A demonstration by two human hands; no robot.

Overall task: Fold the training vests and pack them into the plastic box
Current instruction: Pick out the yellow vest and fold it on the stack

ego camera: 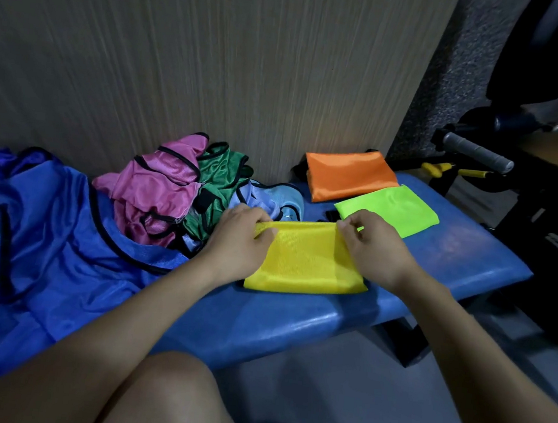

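The yellow vest [307, 259] lay long side-to-side; left hand [238, 241] and right hand [375, 247] apparently pinched its far corners.

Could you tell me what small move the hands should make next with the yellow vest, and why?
Probably set the yellow vest beside the lime vest: it already lies as a neat rectangle, both hands pinch its far corners, and no box is in view.

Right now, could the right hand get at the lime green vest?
Probably yes: the right hand pinches the yellow vest, and the folded lime green vest lies just beyond its fingers, uncovered.
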